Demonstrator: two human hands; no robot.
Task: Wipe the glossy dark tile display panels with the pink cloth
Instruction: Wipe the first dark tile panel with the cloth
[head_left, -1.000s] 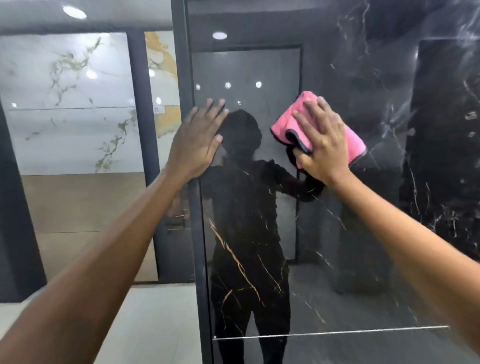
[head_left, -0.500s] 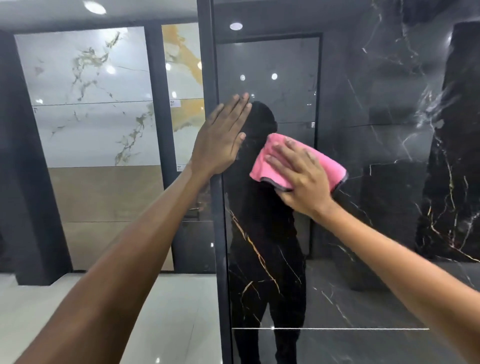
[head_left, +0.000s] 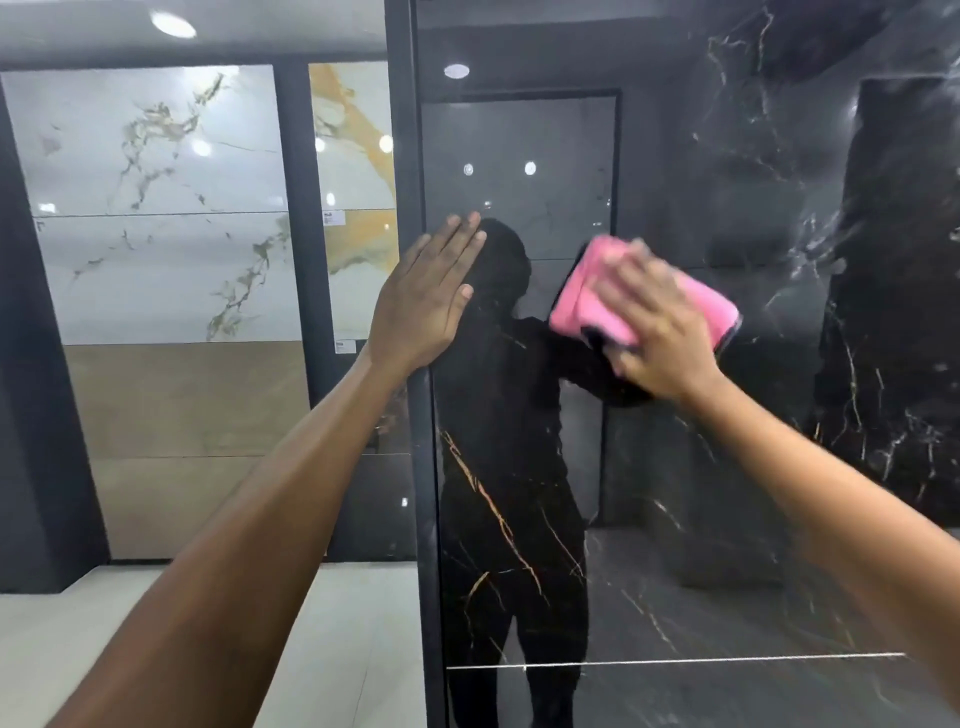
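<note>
1. Head view: the right hand (head_left: 660, 332) pressed the cloth (head_left: 597, 306) flat on the dark panel (head_left: 727, 493), just right of the reflected figure (head_left: 509, 441). Its fingers (head_left: 628, 275) lay spread over the pink fabric, pushing it against the tile; they were blurred, so I could not tell whether any curled round the edge.
2. Same view: the left hand (head_left: 428, 301) lay flat and released at the panel's left edge, over the black frame strip (head_left: 428, 519), holding nothing and, I judged, bracing.
3. Progress: mid-wipe, by my reckoning. The cloth sat around the upper middle of the panel; no smears showed clearly enough to say which area was done. The lower part, down to the seam (head_left: 675, 662) and below it, looked still to be covered, and the veined tile (head_left: 893, 312) to the right as well.
4. Against half a second earlier: the cloth had swung away to the right of the left hand, opening a wider gap between them. The left hand kept its spot on the frame strip, fingers straight as before. Motion blur on the right hand pointed to a fast stroke.
</note>
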